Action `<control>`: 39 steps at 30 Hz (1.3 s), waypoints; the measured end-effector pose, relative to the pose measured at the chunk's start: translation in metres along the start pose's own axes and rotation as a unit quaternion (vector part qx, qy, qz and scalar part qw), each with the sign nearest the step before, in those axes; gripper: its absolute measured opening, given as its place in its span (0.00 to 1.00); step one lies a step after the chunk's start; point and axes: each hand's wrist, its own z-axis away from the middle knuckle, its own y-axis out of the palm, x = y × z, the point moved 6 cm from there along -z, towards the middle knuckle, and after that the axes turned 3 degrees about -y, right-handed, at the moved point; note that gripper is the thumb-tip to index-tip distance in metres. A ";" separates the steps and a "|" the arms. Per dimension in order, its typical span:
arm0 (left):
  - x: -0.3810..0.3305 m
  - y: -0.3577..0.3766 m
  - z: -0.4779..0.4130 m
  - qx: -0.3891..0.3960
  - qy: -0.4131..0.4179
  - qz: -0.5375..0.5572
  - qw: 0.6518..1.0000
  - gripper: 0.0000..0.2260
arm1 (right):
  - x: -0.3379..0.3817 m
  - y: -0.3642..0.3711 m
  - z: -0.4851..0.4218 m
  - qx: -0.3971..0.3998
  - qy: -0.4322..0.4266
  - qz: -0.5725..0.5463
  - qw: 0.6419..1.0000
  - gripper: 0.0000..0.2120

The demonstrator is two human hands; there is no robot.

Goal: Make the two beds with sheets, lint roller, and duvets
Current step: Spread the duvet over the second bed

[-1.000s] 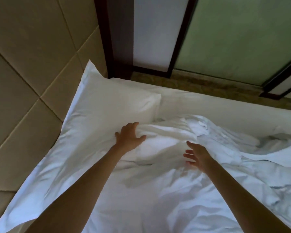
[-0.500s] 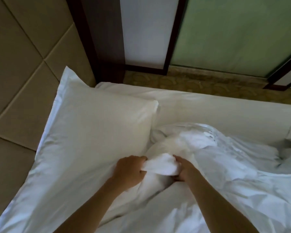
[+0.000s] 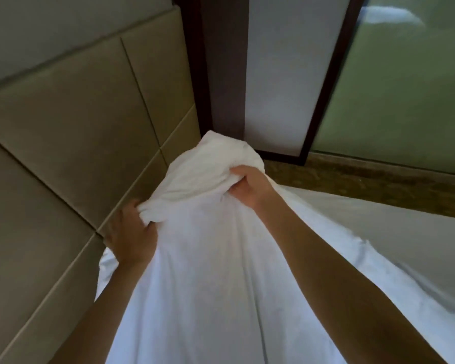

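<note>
Grip: a bunched edge of the white duvet (image 3: 208, 258) is clenched in the left hand (image 3: 132, 236) and, higher up, in the right hand (image 3: 247, 189) | both arms are stretched forward | duvet is held raised above the bed sheet (image 3: 418, 253), most of which is hidden by it | padded headboard (image 3: 63, 127) is seen left, dark door frame (image 3: 221, 74) behind.

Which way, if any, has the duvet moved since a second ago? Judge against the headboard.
Yes, upward. The duvet, gripped by the left hand and right hand, stands in front of the padded headboard, not below it.

Padded wall panels (image 3: 71, 143) (beige), dark door frame (image 3: 208, 74)
</note>
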 end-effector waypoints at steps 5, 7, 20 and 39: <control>0.067 0.003 0.054 0.052 -0.055 -0.188 0.979 0.30 | -0.090 -0.036 0.029 0.015 0.010 0.539 0.842 0.39; 0.080 0.029 0.108 0.143 0.077 -0.209 0.964 0.26 | -0.127 -0.065 0.065 0.022 -0.041 0.675 0.736 0.37; 0.097 0.051 0.260 0.297 0.058 -0.216 0.928 0.26 | -0.267 -0.285 0.405 -0.089 0.204 0.739 0.636 0.39; 0.102 0.042 0.658 0.551 0.152 -0.229 0.788 0.10 | -0.282 -0.424 0.699 -0.302 0.109 0.594 0.737 0.17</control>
